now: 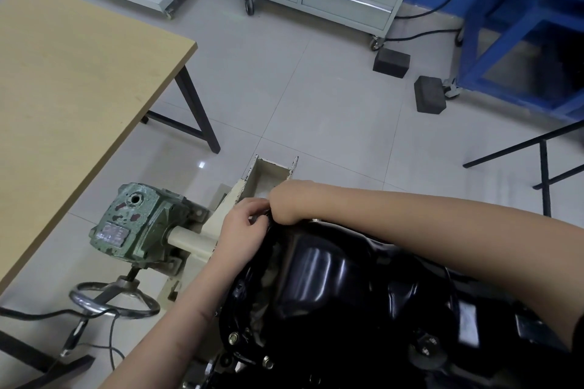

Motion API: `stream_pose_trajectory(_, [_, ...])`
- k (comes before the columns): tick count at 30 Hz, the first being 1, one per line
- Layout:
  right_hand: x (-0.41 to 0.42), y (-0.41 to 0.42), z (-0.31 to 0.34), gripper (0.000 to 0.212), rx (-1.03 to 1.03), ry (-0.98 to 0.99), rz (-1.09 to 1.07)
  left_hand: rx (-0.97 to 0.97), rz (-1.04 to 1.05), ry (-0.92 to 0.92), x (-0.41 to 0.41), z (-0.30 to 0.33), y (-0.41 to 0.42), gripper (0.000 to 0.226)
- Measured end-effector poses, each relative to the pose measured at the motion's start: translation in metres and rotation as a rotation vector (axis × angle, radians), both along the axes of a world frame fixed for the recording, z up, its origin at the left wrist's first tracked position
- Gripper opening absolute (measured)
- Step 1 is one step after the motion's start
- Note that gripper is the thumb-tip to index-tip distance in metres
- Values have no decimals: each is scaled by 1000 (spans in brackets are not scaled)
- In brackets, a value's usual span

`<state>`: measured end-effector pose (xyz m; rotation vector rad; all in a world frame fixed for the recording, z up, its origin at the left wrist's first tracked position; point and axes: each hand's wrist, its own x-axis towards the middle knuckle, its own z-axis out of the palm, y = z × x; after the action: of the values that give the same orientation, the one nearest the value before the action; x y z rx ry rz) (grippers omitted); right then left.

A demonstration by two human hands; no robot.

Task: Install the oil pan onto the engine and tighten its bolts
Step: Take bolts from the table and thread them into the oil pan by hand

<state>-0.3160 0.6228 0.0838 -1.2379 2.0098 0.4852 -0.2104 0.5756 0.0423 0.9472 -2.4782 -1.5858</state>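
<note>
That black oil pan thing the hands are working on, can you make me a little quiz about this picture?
1. True or false: both hands touch the far edge of the black oil pan.
2. Which colour is the gearbox left of the engine stand? A red, B green, C blue.
3. Fill in: below the gearbox sits a round metal hand ____.

Key: 1 true: the left hand and right hand meet at the pan's far rim. 2 B. 3 wheel.
</note>
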Motion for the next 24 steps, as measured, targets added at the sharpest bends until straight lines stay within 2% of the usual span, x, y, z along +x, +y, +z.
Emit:
stream_pose_trajectory(8, [-8,-1,8,29,89,-78,-30,-18,56,1,0,0,-3,29])
stream_pose_trajectory(12, [-4,-1,8,12,-44,34,-34,-15,82,-5,-1,-1,-5,29])
stream_pose_trajectory(16, [-1,-5,6,9,-40,42,-21,-13,79,-8,1,-3,-7,29])
stream_pose_trajectory(24, [0,-1,11,27,53,-39,-105,-10,71,-11,1,-7,-9,26])
